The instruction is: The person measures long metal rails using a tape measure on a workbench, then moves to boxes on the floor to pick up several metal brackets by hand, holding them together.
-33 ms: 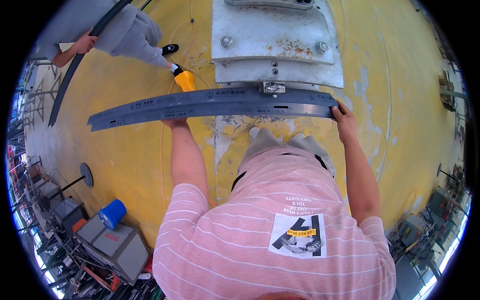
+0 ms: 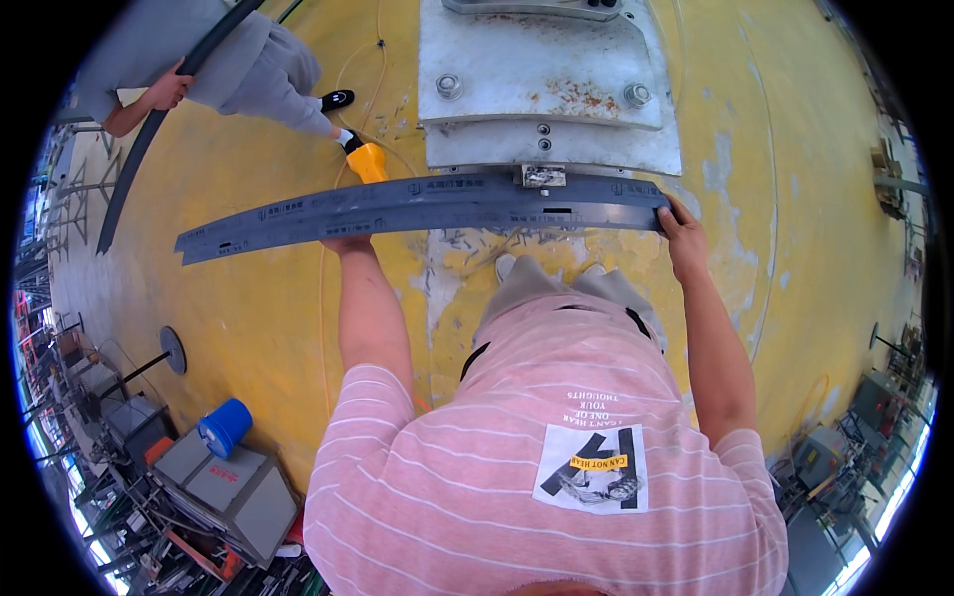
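With fingers of the right hand [image 2: 684,234], gripping one end of the long grey strip [image 2: 417,206] by the metal machine [image 2: 537,70]; with the left hand [image 2: 348,241] under it, cannot tell how tightly. Looks stiff, maybe slippery; best held wide apart.

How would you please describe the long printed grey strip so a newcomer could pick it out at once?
Find the big silver metal block on the yellow floor; along its lower edge in the picture, a long blue-grey strip runs crosswise, its right end in the right hand. Unlike the darker, slanting strip in the other person's hand, it carries print and short dark slots.
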The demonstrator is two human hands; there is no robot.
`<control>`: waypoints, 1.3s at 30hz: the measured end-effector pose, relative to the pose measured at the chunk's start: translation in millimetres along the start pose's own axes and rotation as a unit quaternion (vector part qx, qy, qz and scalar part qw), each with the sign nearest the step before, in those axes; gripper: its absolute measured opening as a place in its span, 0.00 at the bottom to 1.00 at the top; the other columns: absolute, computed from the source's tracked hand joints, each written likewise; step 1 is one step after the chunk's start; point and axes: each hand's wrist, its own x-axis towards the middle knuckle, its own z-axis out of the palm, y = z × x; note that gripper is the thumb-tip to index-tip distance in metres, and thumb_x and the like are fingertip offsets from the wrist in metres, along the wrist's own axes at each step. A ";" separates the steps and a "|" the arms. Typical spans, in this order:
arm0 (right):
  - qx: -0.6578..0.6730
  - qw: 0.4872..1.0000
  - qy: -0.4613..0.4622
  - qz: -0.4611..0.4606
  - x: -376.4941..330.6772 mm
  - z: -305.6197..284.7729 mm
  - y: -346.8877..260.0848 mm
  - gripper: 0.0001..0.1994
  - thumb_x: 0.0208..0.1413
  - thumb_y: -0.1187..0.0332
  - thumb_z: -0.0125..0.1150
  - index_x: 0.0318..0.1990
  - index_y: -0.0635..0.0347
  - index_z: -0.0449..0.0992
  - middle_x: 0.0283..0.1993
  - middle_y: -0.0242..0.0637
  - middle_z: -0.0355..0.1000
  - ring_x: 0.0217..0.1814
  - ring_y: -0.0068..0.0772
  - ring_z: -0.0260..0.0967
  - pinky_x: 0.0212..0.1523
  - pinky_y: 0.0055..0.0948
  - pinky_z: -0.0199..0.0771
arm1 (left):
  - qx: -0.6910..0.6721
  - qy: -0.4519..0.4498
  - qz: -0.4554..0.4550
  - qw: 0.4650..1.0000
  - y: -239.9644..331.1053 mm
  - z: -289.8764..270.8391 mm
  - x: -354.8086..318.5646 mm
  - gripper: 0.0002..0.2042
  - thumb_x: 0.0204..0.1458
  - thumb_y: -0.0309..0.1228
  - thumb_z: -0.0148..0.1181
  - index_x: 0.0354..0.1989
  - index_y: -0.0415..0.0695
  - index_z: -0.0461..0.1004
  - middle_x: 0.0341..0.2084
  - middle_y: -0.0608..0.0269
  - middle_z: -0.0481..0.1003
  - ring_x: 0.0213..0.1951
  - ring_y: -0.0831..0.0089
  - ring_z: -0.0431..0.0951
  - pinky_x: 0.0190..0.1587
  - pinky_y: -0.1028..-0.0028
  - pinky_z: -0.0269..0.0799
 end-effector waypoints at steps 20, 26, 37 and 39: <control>0.035 0.998 0.003 0.054 16.6 2.5 11.7 0.16 0.60 0.66 0.66 0.54 0.60 0.80 0.40 0.29 0.78 0.38 0.19 0.70 0.38 0.23 0.71 | 0.068 0.053 -0.013 0.996 16.8 26.2 -12.9 0.28 0.62 0.55 0.36 0.51 0.45 0.72 0.46 0.54 0.77 0.44 0.53 0.79 0.47 0.50 0.78; 0.016 0.999 0.024 0.036 16.4 4.8 10.2 0.15 0.60 0.67 0.65 0.53 0.61 0.81 0.40 0.29 0.78 0.39 0.19 0.71 0.39 0.23 0.72 | 0.017 0.047 -0.007 0.999 18.2 6.8 -4.3 0.26 0.63 0.53 0.36 0.52 0.46 0.71 0.47 0.54 0.77 0.45 0.53 0.79 0.48 0.50 0.78; 0.041 0.999 0.013 0.028 15.0 3.5 11.5 0.17 0.59 0.68 0.66 0.54 0.63 0.79 0.42 0.31 0.79 0.40 0.21 0.73 0.44 0.24 0.75 | 0.034 0.069 -0.017 0.997 14.9 16.2 -9.8 0.26 0.63 0.53 0.36 0.52 0.45 0.71 0.47 0.54 0.76 0.46 0.53 0.79 0.48 0.50 0.78; 0.034 0.999 0.007 0.029 18.2 2.2 12.5 0.17 0.59 0.68 0.66 0.54 0.64 0.79 0.42 0.32 0.79 0.40 0.22 0.73 0.45 0.24 0.76 | 0.046 0.072 -0.008 0.996 15.2 18.0 -9.2 0.26 0.63 0.52 0.36 0.52 0.45 0.71 0.48 0.54 0.76 0.45 0.53 0.79 0.48 0.50 0.78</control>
